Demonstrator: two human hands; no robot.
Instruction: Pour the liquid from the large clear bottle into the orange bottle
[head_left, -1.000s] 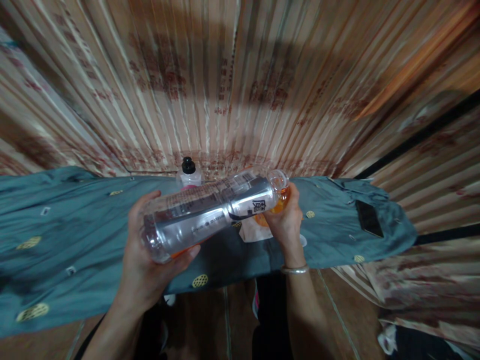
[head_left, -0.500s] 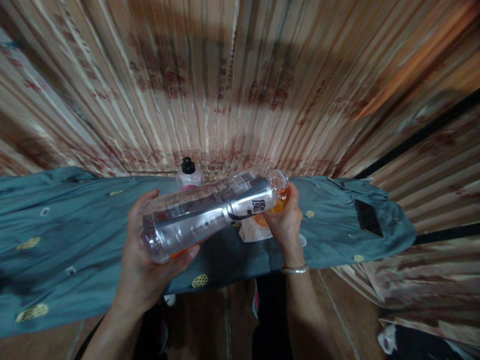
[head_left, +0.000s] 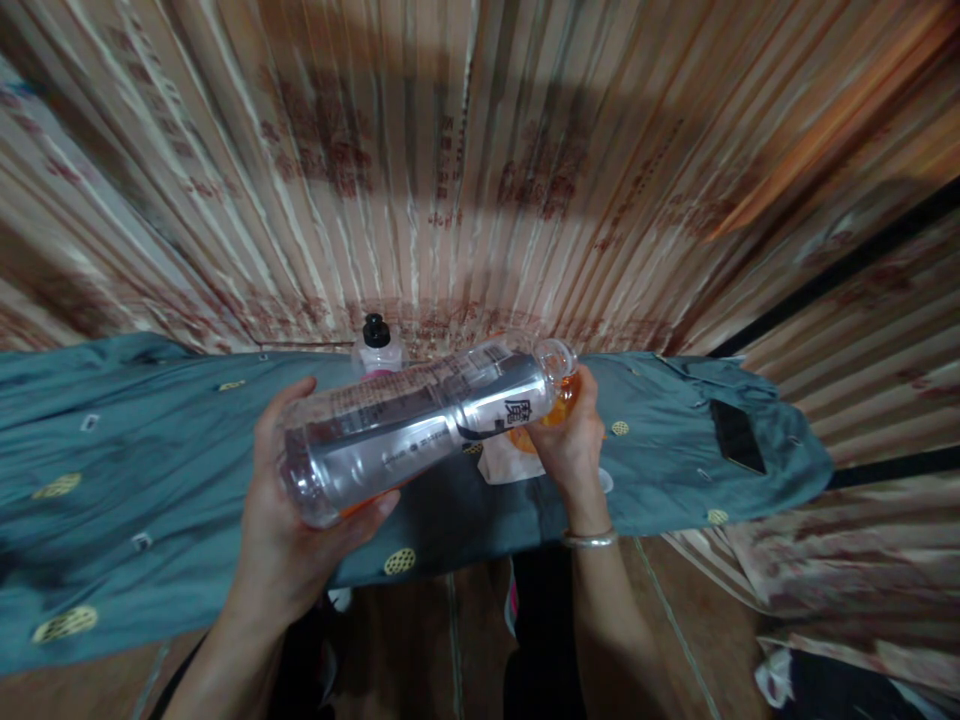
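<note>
uncapped bottle (head_left: 420, 430) tipped above the cloth (head_left: 660, 400), left hand (head_left: 281, 520) gripping its base; right hand (head_left: 568, 445) clasps an amber vessel (head_left: 566, 397) by the bottle's mouth. pouring looks underway, amount left inside unclear!

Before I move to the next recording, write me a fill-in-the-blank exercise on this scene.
The left hand holds the bottle, whose neck points to the picture's ____ side.
The container in the right hand looks ____.
The cap behind the bottle is ____.
The phone lies on the patterned ____.
Missing: right; orange; black; cloth.
</note>
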